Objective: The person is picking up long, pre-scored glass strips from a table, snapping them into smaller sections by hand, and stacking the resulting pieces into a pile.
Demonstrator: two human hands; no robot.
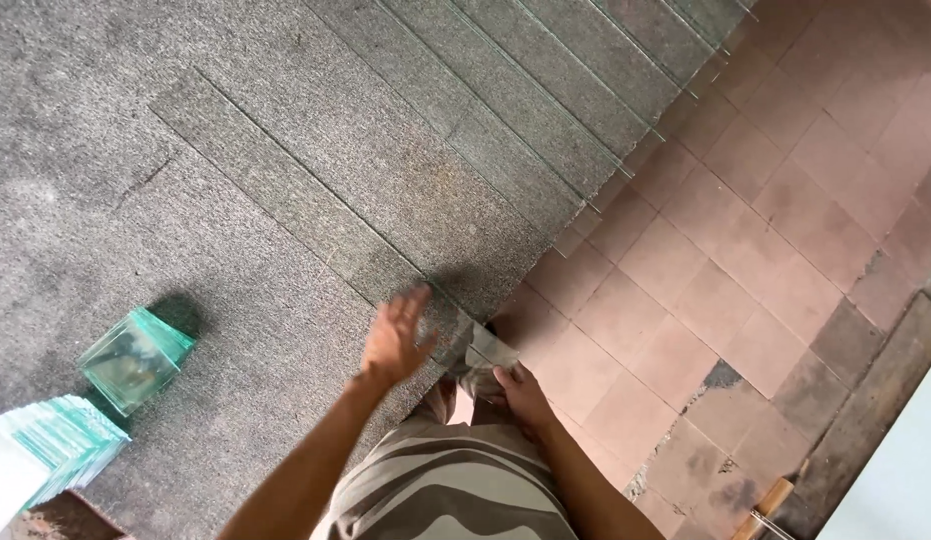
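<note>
My left hand (395, 340) hovers with fingers spread just over the near end of a long clear glass strip (325, 190) lying on the grey carpeted table (105, 200). My right hand (520, 395) is closed on the end of a small glass piece (488, 352) at the table's edge, close to my striped shirt. More glass strips (545, 110) lie side by side across the table, their ends sticking out past the edge.
A stack of square greenish glass pieces (135, 360) stands at the left, with a second, larger stack (55, 445) beside it. Pink floor tiles (745, 260) lie beyond the table edge. A wooden-handled tool (765, 505) lies on the floor at the lower right.
</note>
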